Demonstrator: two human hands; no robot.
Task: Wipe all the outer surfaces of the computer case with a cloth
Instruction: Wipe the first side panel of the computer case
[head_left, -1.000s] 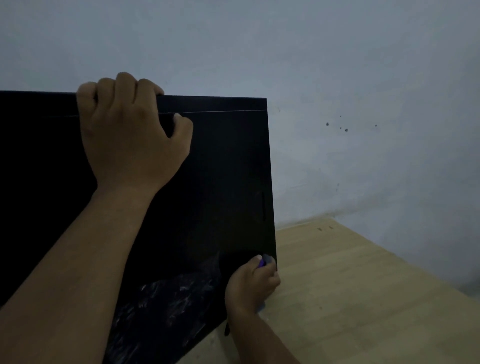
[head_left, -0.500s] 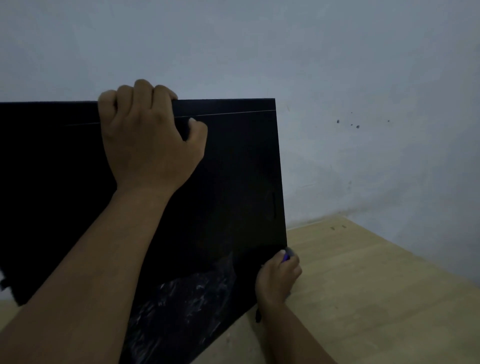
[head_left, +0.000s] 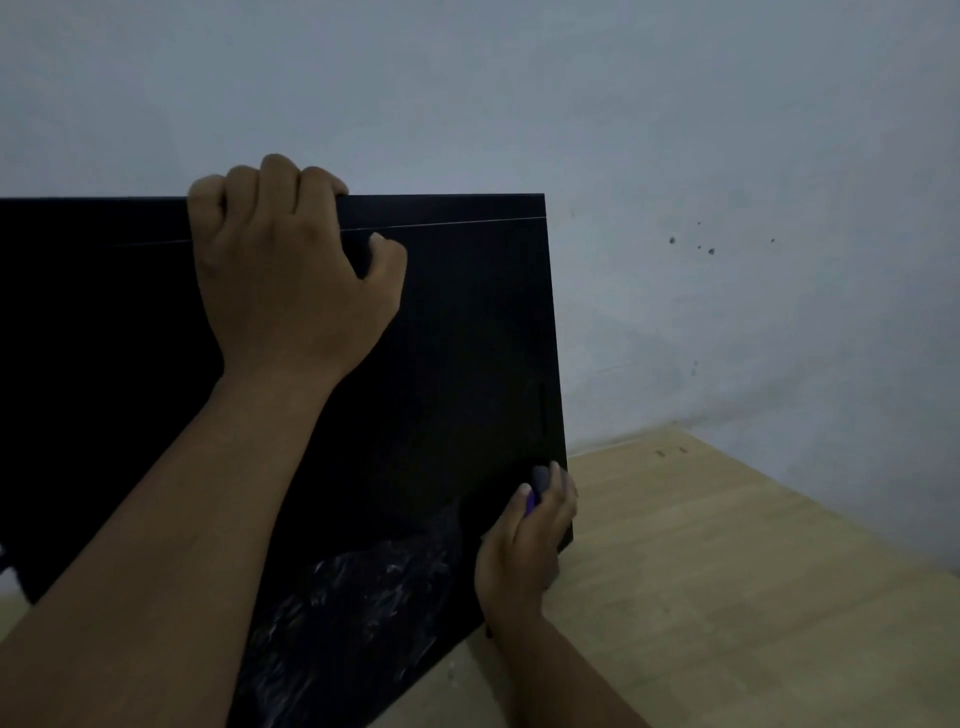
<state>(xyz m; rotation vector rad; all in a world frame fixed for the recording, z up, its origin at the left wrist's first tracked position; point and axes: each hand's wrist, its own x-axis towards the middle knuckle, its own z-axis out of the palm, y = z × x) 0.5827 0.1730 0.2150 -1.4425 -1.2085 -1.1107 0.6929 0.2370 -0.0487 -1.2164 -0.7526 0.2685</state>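
Observation:
The black computer case (head_left: 457, 332) stands on the wooden table and fills the left and middle of the view, its glossy side panel facing me. My left hand (head_left: 291, 270) grips the case's top edge, fingers curled over it and thumb on the near face. My right hand (head_left: 524, 540) is at the lower right corner of the panel, fingers curled round a small purple cloth (head_left: 537, 486) pressed to the right edge. Most of the cloth is hidden inside the hand. Pale reflections show low on the panel.
The light wooden table (head_left: 727, 571) stretches to the right of the case and ends at a far edge. A pale grey wall (head_left: 727, 156) with a few dark specks stands close behind.
My right hand with the cloth has slid to the right along the panel's bottom and up the right edge. My left hand keeps its grip on top; the view shifted slightly.

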